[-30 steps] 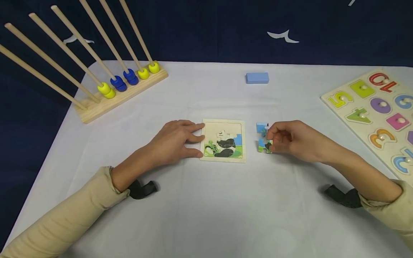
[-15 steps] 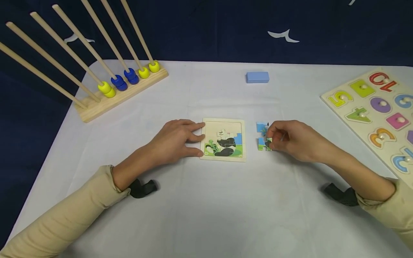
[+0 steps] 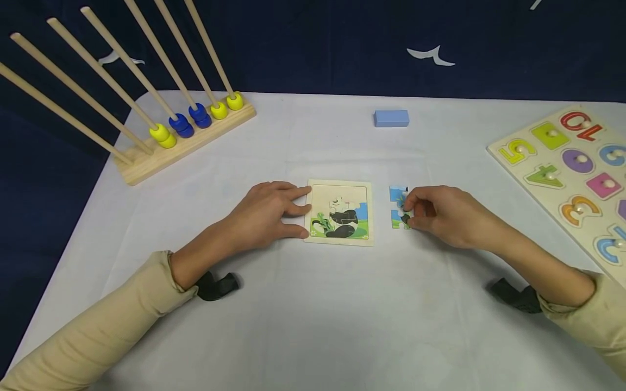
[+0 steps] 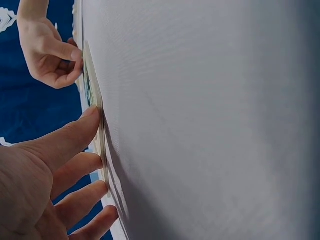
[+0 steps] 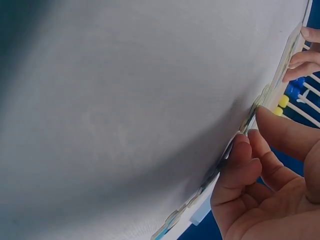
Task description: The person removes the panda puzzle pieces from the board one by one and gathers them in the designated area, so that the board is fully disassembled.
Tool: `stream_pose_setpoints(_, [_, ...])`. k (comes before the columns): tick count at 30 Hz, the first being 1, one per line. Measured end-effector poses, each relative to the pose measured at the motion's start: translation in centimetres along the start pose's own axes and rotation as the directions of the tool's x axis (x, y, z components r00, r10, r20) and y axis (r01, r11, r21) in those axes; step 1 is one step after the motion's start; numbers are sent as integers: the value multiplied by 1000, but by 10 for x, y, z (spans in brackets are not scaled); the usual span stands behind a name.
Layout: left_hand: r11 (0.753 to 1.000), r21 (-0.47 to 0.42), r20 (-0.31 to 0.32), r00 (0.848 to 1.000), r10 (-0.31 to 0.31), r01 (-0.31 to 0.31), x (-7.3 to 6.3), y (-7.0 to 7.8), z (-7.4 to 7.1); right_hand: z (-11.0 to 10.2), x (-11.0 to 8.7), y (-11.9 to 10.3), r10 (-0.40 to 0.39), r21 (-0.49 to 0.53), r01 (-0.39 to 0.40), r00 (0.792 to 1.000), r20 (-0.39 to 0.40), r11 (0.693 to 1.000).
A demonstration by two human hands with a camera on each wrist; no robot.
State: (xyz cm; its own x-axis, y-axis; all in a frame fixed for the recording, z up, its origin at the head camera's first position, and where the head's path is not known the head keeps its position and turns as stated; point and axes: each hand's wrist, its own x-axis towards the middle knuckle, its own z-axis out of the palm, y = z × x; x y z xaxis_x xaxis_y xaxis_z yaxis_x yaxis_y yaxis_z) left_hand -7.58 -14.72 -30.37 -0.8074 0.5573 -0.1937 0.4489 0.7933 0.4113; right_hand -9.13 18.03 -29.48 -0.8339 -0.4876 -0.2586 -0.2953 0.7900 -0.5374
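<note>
Head view: A person in beige sleeves (image 3: 98,326) works at a white-covered tabletop (image 3: 313,326). In the middle lies a square, pale wooden puzzle board (image 3: 321,194) with a partly filled panda picture; pieces fill its near part, and bare wood shows at its far part. The left hand (image 3: 268,210) comes in from the left, its fingers spread and touching the board's left edge. Just right of the board, and apart from it, blue-and-green jigsaw pieces (image 3: 397,194) lie on the tabletop. The right hand (image 3: 447,216) reaches them from the right, its fingers bent and the tips at the pieces' right side. At the far left stands a wooden bead abacus (image 3: 142,165) with yellow and blue beads on tall rods. A light-blue rectangular block (image 3: 391,118) lies on the far side, and a cream number board (image 3: 572,187) with colourful knobbed shapes lies at the right.

Left wrist view: The left thumb and spread fingers meet the board's thin edge. Beyond it the right hand shows with bent fingers.

Right wrist view: The right thumb and forefinger tips touch the thin, flat pieces; I cannot tell whether they pinch one. The left hand shows beyond, at the puzzle board.
</note>
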Motion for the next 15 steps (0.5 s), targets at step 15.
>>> stream_pose_setpoints(15, [1000, -5, -1, 1000, -4, 4, -1, 0, 0, 2, -1, 0, 12, -4, -12, 1000, 24, 1000])
